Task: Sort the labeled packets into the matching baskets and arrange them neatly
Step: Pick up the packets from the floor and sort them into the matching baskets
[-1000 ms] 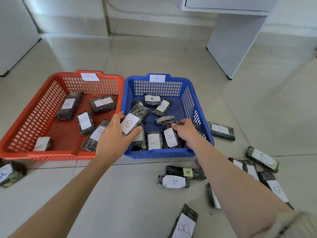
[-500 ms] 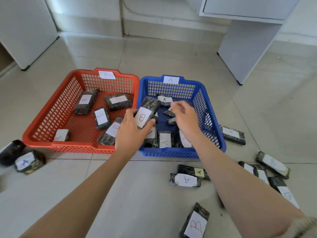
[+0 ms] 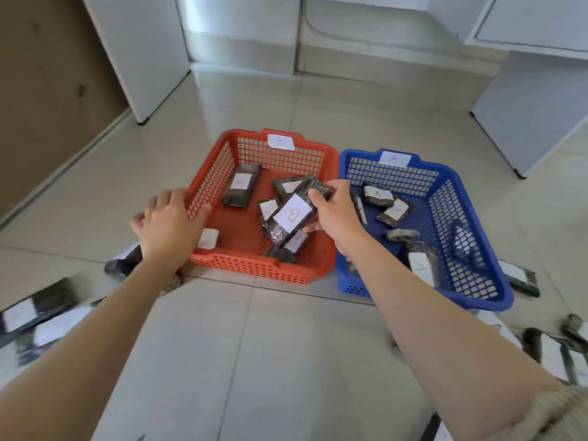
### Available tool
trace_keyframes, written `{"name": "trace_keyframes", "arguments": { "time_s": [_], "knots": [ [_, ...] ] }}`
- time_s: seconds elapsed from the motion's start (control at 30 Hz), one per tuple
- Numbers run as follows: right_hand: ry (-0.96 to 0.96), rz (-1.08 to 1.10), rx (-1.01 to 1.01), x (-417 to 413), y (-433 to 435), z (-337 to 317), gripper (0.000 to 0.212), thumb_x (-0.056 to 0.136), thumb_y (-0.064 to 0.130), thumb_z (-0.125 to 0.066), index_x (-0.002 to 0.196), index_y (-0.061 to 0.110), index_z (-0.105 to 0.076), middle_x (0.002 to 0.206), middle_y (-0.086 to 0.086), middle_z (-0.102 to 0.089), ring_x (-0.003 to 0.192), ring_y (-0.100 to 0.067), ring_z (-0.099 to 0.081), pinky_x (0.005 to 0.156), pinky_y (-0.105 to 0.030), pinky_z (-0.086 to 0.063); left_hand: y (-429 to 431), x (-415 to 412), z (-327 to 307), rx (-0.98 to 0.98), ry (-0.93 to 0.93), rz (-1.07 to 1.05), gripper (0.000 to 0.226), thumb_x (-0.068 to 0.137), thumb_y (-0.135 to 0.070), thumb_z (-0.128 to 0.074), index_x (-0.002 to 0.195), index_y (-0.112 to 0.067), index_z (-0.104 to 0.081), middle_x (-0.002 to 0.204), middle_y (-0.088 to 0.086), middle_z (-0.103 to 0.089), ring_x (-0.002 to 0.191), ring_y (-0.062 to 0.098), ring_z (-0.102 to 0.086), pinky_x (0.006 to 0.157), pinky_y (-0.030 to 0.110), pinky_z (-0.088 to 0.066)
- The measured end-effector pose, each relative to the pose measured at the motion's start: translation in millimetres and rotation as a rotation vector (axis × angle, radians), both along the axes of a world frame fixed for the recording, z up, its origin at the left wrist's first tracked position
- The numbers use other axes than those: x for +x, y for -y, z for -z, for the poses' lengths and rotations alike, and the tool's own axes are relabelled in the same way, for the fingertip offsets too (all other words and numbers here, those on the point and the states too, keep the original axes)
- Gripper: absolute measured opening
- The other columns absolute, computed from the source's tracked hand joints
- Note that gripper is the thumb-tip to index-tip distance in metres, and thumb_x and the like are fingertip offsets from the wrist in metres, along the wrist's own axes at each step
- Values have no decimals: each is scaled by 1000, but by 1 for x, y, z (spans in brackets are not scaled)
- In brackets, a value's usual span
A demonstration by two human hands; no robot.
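Tiled floor [image 3: 286, 361], white cabinets [image 3: 534, 100], brown wall [image 3: 47, 90]

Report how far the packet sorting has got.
Partly done. Both the red basket and the blue basket already hold several packets, lying jumbled. In hand: the right hand holds a B packet over the red basket; the left hand rests at its rim. Left: loose packets on the floor, then tidying.

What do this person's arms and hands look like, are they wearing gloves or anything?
No gloves: both the left hand and the right hand are bare, with no rings, watch or markings visible. The forearms are bare too. Only a beige knitted sleeve cuff shows on the right arm, near the elbow.
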State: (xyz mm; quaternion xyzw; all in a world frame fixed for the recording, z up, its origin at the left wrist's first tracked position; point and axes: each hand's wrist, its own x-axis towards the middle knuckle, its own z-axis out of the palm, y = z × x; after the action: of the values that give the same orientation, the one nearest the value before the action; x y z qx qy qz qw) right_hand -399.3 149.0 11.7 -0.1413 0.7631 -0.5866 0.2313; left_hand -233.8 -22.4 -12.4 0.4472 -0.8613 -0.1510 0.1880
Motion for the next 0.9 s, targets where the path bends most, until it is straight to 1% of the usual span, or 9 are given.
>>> {"name": "trace_keyframes", "arguments": {
  "time_s": [0.1, 0.17, 0.27, 0.37, 0.47, 0.57, 0.7, 0.8, 0.9],
  "knots": [
    [-61, -76, 156, 16, 28, 11, 20, 98, 19, -48, 115, 18, -38, 93, -4, -56, 56, -17, -61, 48, -26, -53, 23, 20, 19, 209, 26, 2, 47, 97, -40, -41, 137, -15, -42, 134, 16, -49, 124, 35, -43, 102, 47, -34],
    [-109, -116, 202, 27, 45, 18, 24, 97, 17, -50, 120, 18, -45, 98, -5, -57, 52, -16, -59, 43, -19, -47, 21, 21, 27, 337, -68, 22, 41, 100, -35, -36, 132, -12, -47, 123, 21, -58, 111, 38, -53, 93, 44, -41],
    [-185, -169, 233, 39, 71, 29, 28, 96, 12, -51, 123, 16, -51, 114, -10, -54, 60, -17, -59, 42, -15, -47, 15, 17, 28, 368, -134, -1, 37, 101, -30, -31, 124, -9, -50, 107, 19, -62, 93, 36, -57, 78, 38, -43],
    [-306, -224, 304, 43, 89, 31, 27, 96, 12, -51, 122, 18, -53, 117, -5, -54, 83, -18, -58, 63, -25, -51, 20, 18, 33, 394, -163, 21, 35, 101, -32, -29, 119, -10, -50, 104, 19, -64, 95, 39, -58, 83, 46, -48],
    [-367, -141, 322, 31, 84, 21, 26, 97, 9, -46, 121, 18, -51, 109, 1, -53, 79, -8, -54, 64, -22, -45, 21, 17, 36, 389, -173, 41, 35, 101, -32, -28, 118, -9, -49, 102, 19, -64, 96, 39, -56, 82, 49, -49],
    [-408, -17, 463, 9, 61, 16, 33, 93, 4, -39, 124, 12, -44, 108, -11, -57, 85, -25, -60, 71, -37, -52, 18, 16, 36, 361, -191, 9, 37, 101, -31, -29, 118, -7, -51, 101, 21, -64, 95, 41, -57, 83, 50, -48],
    [-357, -52, 667, -2, 44, 24, 40, 90, 5, -42, 129, 4, -35, 124, -23, -48, 103, -41, -57, 88, -49, -50, 16, 15, 38, 356, -225, -21, 37, 100, -34, -30, 117, -9, -51, 99, 19, -65, 91, 39, -59, 81, 49, -50],
    [-337, -141, 809, 0, 44, 29, 46, 91, 9, -49, 134, 1, -36, 137, -24, -34, 114, -42, -50, 98, -46, -46, 14, 15, 37, 349, -240, -27, 37, 100, -35, -30, 116, -10, -52, 98, 17, -65, 88, 36, -61, 79, 48, -52],
    [-472, -190, 863, 6, 45, 30, 49, 91, 24, -56, 133, 3, -40, 140, -19, -30, 126, -37, -38, 106, -40, -35, 14, 14, 37, 355, -248, -34, 37, 100, -36, -29, 117, -11, -51, 97, 15, -65, 86, 35, -62, 78, 48, -53]
  ]
}}
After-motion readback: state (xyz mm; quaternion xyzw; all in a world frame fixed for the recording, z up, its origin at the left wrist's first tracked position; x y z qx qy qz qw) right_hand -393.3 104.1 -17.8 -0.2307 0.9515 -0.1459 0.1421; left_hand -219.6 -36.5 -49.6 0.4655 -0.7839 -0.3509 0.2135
